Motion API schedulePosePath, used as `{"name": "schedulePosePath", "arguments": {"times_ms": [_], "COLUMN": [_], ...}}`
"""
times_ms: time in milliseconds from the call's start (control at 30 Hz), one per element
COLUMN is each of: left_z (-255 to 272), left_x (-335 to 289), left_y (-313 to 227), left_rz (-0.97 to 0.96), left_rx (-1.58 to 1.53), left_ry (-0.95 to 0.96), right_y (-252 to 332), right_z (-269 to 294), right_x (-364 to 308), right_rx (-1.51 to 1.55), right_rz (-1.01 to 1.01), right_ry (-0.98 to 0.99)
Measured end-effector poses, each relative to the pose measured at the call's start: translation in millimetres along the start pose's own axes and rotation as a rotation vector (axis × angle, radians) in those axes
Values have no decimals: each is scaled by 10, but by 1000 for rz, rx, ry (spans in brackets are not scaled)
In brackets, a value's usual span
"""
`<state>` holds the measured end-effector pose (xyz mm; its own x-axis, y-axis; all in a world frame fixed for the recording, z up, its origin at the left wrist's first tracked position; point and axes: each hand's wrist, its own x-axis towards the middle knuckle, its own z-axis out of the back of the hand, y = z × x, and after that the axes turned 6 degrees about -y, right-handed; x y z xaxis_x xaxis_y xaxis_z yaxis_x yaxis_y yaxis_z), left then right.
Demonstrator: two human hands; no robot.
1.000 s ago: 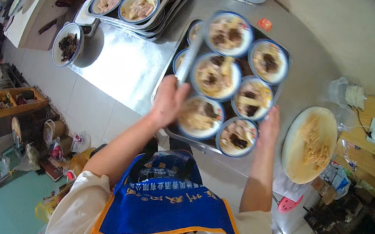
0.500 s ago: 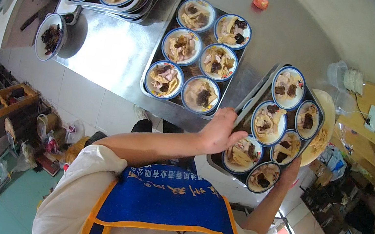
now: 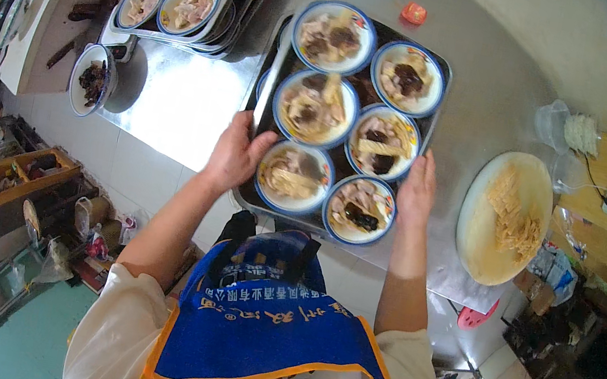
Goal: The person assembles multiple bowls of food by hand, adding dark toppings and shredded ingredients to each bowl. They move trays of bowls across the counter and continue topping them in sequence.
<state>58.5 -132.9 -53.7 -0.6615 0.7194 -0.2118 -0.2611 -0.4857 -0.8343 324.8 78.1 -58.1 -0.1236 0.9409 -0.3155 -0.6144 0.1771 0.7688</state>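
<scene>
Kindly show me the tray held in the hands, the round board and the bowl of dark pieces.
Held tray (image 3: 364,92): head view, bare dark base near its middle.
Round board (image 3: 481,234): head view, bare lower-left surface.
Bowl (image 3: 76,81): head view, left inner wall.

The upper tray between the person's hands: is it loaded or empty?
Loaded: six bowls show in the tray, each holding pale pieces of food.

Six bowls (image 3: 315,109) sit on a tray (image 3: 361,84) between the left hand (image 3: 237,153) and the right hand (image 3: 418,188); a board (image 3: 474,242) lies right of the right hand, stacked trays (image 3: 231,7) beyond and left of the left hand.
</scene>
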Motion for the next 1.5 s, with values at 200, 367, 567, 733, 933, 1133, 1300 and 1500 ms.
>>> {"name": "schedulePosePath", "arguments": {"times_ms": [200,367,567,733,933,1133,1300,1500], "left_z": [281,230,600,931,1003,980,946,944], "left_x": [375,339,-488,-1696,-2658,-3677,-4655,-5358], "left_y": [301,569,1646,2491,2727,2847,3115,3547], "left_rz": [78,-24,381,749,738,704,722,908], "left_rx": [120,-63,17,0,-132,-128,-196,-417], "left_ry": [-21,-135,-709,-713,-625,-462,-539,-578], "right_y": [188,-208,-1182,-1008,-727,-1028,-995,-1286], "right_z": [-574,-583,-393,-699,-1971,-3278,-4264,-5042], "right_x": [71,157,-522,-1573,-2336,-2521,-2394,-2345], "right_rx": [60,633,-53,-463,-911,-1303,-1850,-1335], "right_rz": [33,-82,167,253,948,1381,1391,494], "right_ry": [32,120,158,783,1099,914,724,436]}}
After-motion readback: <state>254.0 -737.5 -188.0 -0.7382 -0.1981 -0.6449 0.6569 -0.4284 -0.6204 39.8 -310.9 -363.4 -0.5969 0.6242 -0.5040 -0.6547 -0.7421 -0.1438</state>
